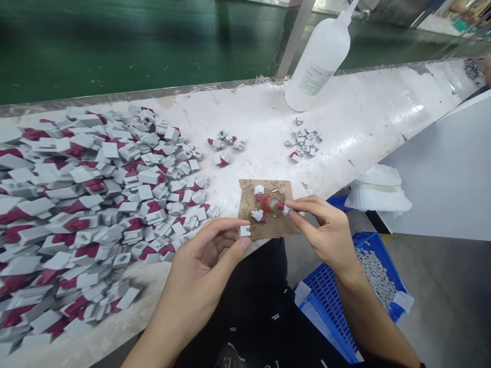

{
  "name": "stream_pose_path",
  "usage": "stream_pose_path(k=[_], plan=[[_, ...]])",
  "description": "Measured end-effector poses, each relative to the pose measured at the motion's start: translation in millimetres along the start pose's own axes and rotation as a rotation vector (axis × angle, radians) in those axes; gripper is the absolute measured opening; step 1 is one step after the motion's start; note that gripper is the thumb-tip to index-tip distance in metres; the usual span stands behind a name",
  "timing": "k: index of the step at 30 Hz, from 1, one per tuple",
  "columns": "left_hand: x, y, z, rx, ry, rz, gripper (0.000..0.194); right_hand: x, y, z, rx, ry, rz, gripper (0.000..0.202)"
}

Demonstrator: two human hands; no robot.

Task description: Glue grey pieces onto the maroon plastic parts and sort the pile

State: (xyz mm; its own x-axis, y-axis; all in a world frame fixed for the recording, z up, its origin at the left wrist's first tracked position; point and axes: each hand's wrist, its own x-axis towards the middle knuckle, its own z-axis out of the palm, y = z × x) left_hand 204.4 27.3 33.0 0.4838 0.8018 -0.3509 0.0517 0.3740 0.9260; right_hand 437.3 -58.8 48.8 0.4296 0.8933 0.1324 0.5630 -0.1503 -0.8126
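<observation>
My left hand [215, 255] pinches a small grey plastic part [244, 231] between thumb and fingertips, at the front edge of a brown cardboard piece [249, 204]. Between the thumb and fingers of my right hand [322, 227] is a small grey and maroon part [283, 207], its maroon end at a round red item [269, 203] that lies on the cardboard with clear wet liquid around it. Two more grey and maroon parts, one upper [259, 191] and one lower [258, 216], rest on the cardboard to the left of the red item.
A large pile of grey and maroon parts [146, 192] covers the left of the white table [245, 110]. Small groups of parts lie behind the cardboard. A white squeeze bottle [317, 61] stands at the back. Blue baskets [326, 291] are below at the right, one holding small grey pieces.
</observation>
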Motion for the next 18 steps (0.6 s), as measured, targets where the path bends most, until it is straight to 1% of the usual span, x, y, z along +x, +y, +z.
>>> stream_pose_path(k=[6,10,13,15,18], plan=[[5,4,3.3,-0.018,-0.007,-0.015,0.031,1,-3,0,0.018,-0.003,0.024,0.016],[11,7,6.5,0.038,-0.018,0.021,0.026,4,-7,0,0.006,-0.028,0.040,0.015],[13,8,9.7,0.018,-0.022,0.045,0.022,4,-9,-1,0.001,-0.036,0.029,0.016],[15,7,11.7,-0.008,-0.022,0.040,0.023,2,-11,-2,0.037,-0.005,0.034,0.016],[19,9,14.7,-0.070,-0.057,0.027,0.027,-4,-16,-1,0.175,0.027,0.079,0.015]])
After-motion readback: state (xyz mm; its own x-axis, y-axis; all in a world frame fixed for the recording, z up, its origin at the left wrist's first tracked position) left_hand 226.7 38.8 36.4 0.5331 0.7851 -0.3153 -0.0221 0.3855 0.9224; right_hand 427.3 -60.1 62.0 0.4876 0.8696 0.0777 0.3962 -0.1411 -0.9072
